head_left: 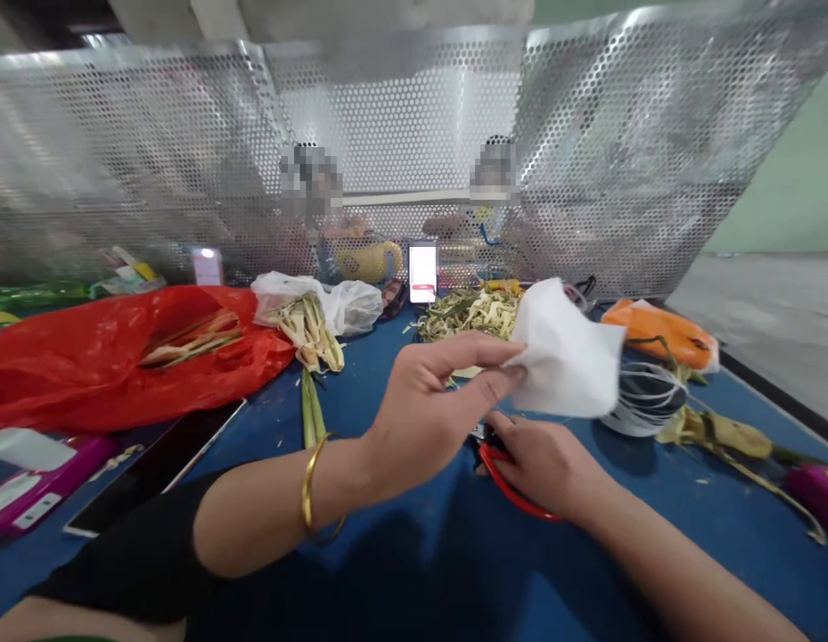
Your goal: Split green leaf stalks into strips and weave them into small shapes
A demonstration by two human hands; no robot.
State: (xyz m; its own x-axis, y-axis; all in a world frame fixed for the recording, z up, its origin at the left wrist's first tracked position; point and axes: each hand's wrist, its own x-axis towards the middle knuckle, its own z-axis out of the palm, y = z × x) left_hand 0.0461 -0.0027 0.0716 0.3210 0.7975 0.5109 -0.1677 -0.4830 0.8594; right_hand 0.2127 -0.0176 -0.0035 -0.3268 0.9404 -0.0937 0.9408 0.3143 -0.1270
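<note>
Lying well to the left of the left hand (440,415), a red plastic bag (72,357) spreads on the blue tabletop (721,481); nearer that hand, beyond its wrist, sits a bundle of dry husks (313,334). The left hand pinches a white sheet (570,357) between thumb and forefinger, holding it up above and beyond the right hand (547,459). Fingers curled, the right hand grips what seem to be red-handled scissors (511,492), partly hidden. Right of the sheet stand a coil of white wire (644,410) and, farther off, an orange packet (660,332).
</note>
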